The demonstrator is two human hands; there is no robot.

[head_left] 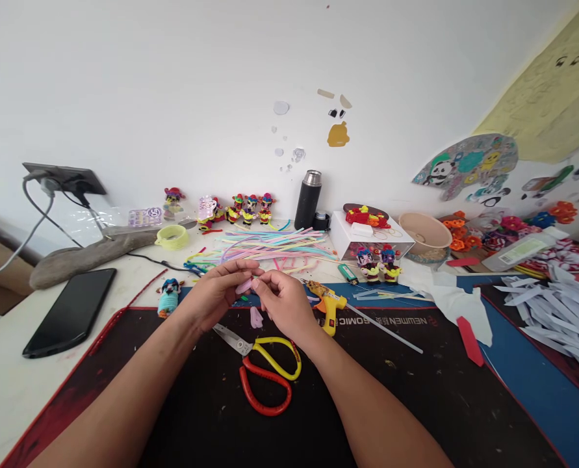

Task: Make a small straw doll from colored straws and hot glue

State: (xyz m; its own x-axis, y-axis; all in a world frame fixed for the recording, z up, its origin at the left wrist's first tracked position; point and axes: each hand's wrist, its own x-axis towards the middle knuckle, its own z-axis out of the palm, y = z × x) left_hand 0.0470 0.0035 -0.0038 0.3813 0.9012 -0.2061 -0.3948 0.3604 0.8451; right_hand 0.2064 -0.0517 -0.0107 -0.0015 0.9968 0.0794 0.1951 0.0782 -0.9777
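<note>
Both my hands meet above the dark desk mat. Between them is a small lilac piece (244, 286) that looks like folded pipe cleaner. My left hand (216, 292) pinches it from the left, and the fingertips of my right hand (284, 299) close on its other end, by a bit of green. Below the hands another lilac looped piece (256, 318) lies on the mat. Scissors (270, 374) with one red and one yellow handle lie partly open under my wrists. A yellow glue gun (331, 305) with a glue stick in its back rests beside my right hand.
Pastel pipe cleaners (274, 246) lie behind the hands. A black thermos (308, 201) and a white box (370, 237) stand by the wall. Small figures (377, 263) stand at right; a turquoise one (168, 299) and a phone (69, 312) are at left. White strips (557, 318) pile up far right.
</note>
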